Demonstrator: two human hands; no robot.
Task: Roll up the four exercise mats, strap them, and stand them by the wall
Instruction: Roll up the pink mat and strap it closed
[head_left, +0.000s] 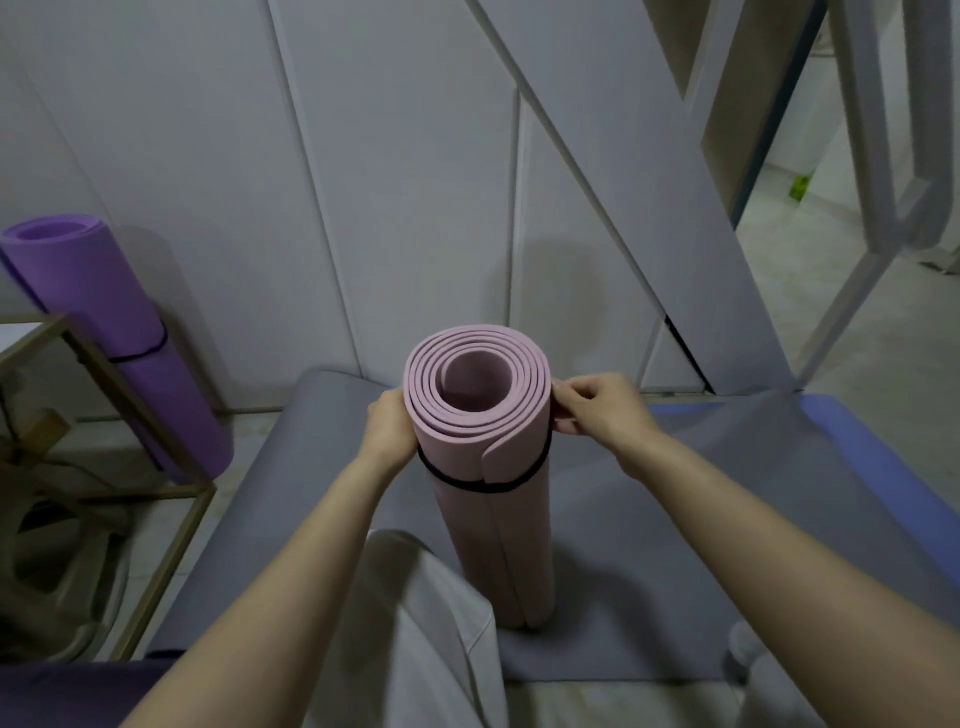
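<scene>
Standing strapped: one pink mat (488, 525), one purple mat (104, 291).

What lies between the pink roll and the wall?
Head view: only the far end of the flat grey mat separates the pink roll from the wall.

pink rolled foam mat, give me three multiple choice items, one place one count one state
1. Where does the pink rolled foam mat stand? A on the flat grey mat; B on a shelf; C in a basket
2. How many rolled mats show? A one; B two; C four
3. The pink mat's black elastic strap is: A on the floor; B round the roll; C missing
Key: A, its bottom end sits on the grey mat; B, pink plus the purple rolled mat by the wall; B, it loops the roll below the left hand and right hand
</scene>
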